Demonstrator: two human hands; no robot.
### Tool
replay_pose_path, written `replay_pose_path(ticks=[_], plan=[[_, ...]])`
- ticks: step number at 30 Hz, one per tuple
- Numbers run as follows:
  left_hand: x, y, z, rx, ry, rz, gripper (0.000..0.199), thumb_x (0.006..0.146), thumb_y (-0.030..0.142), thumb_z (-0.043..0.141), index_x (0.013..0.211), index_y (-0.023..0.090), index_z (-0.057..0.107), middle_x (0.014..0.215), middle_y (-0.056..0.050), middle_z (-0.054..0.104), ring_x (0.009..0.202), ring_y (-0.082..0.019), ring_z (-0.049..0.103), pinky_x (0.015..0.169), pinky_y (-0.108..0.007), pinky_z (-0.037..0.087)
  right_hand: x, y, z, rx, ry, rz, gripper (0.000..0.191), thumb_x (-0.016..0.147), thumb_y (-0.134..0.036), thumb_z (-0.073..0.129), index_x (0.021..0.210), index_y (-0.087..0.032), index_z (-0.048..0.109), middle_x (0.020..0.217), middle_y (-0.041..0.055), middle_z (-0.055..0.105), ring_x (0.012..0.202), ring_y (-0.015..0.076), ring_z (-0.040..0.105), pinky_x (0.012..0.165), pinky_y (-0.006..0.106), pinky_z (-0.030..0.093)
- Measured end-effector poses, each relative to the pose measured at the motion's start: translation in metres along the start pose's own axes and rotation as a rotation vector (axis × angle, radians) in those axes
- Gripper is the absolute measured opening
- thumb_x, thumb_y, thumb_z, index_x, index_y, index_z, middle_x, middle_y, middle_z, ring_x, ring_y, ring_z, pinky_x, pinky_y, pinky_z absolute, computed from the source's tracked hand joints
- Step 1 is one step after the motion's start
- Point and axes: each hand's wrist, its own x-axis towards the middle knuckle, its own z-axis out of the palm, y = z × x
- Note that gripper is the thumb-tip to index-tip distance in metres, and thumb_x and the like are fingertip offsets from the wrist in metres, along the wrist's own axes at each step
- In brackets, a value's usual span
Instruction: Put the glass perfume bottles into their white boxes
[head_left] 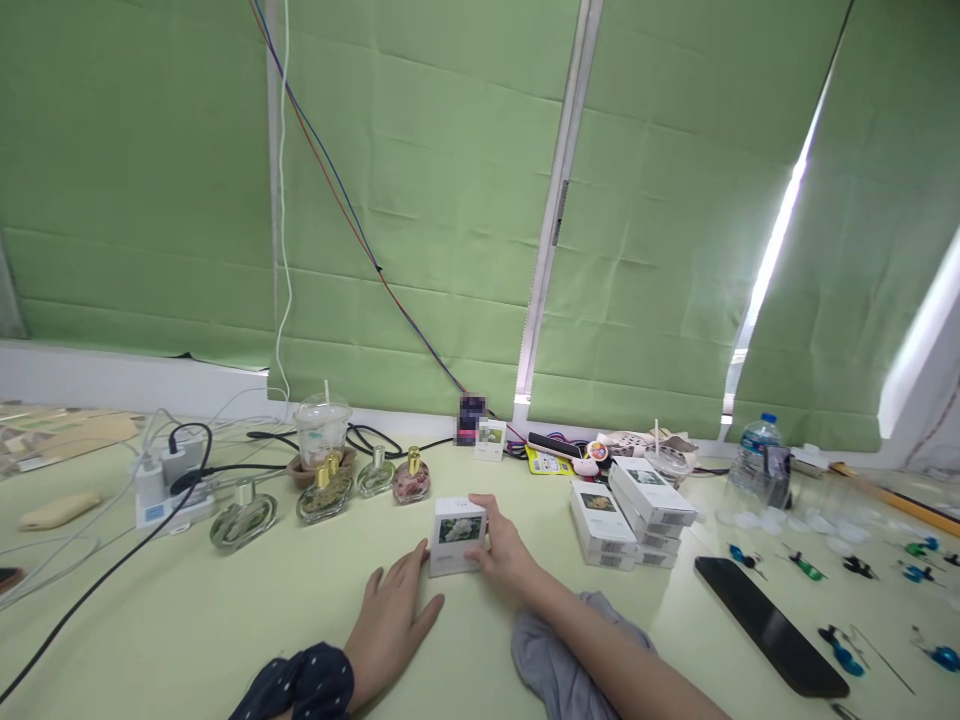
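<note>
A small white box (442, 558) with a picture of white flowers stands upright on the table in front of me. My right hand (508, 552) grips it from the right side, thumb on the front face and fingers at the top and back edge. My left hand (394, 622) rests on the table just left of the box, fingers stretched out, fingertips close to its lower left edge. Whether they touch it, I cannot tell. Behind the box stand glass perfume bottles with gold caps, a pink one (411, 482) and a green one (375, 478) nearest.
Stacked white boxes (651, 500) stand to the right, near a black phone-like slab (769, 625). Small blue and green items (806, 567) lie farther right. A power strip (172, 508) with cables is at left, beside a plastic cup (321, 425). Grey cloth (555, 655) lies under my right forearm.
</note>
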Motion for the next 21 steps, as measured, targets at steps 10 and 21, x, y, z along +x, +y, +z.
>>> replay_pose_path(ticks=[10,21], plan=[[-0.001,0.014,-0.01,0.127,-0.078,-0.006,0.052,0.087,0.031,0.037,0.135,0.012,0.039,0.139,-0.014,0.047,0.131,-0.025,0.038,0.108,-0.051,0.021,0.038,0.031,-0.021,-0.203,0.079,0.218,0.071,0.069,-0.002,0.053,0.132,-0.025,0.029,0.104,0.0048,0.063,0.091,0.0176,0.062,0.079,0.027,0.045],[0.0,0.002,0.002,0.149,-0.059,0.033,0.046,0.088,0.034,0.037,0.131,0.02,0.046,0.138,-0.01,0.049,0.13,-0.025,0.038,0.106,-0.051,0.022,0.083,0.062,-0.032,-0.49,0.126,0.397,0.076,0.076,0.0,0.049,0.142,-0.025,0.02,0.097,0.0071,0.063,0.084,0.017,0.062,0.071,0.023,0.04]])
